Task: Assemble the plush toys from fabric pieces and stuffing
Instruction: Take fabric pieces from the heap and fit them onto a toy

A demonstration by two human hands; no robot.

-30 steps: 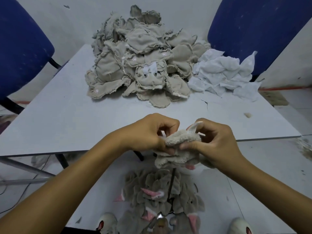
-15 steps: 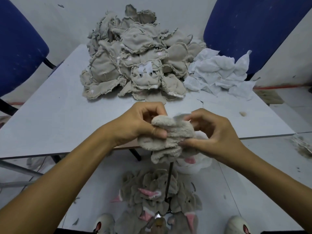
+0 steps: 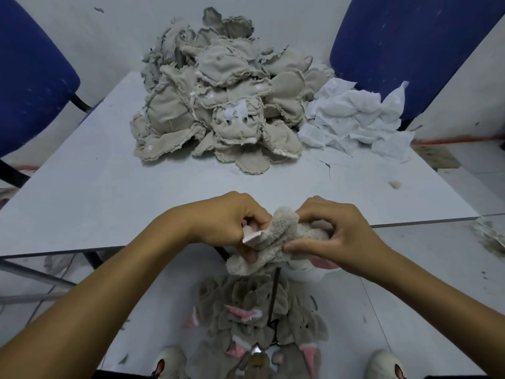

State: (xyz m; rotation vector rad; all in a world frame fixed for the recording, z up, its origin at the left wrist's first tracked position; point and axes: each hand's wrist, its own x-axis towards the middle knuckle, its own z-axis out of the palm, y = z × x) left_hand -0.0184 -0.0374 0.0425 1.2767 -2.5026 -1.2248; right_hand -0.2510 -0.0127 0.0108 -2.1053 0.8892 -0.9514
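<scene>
Fuzzy beige plush skin (image 3: 276, 242) held between both hands at the near table (image 3: 109, 187) edge — left hand (image 3: 229, 222) curled, pinching its white-lined end, right hand (image 3: 338, 242) fingers curled over the other end, thumb pressing — beige fabric pile (image 3: 218, 105) well beyond the fingertips.

No readable text, labels, brands or numbers anywhere in view

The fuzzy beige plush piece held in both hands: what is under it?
Below the fuzzy beige plush piece a heap of grey plush toys with pink ears lies on the floor, with a thin dark rod standing in it. The piece and the right hand cover the rod's top.
</scene>
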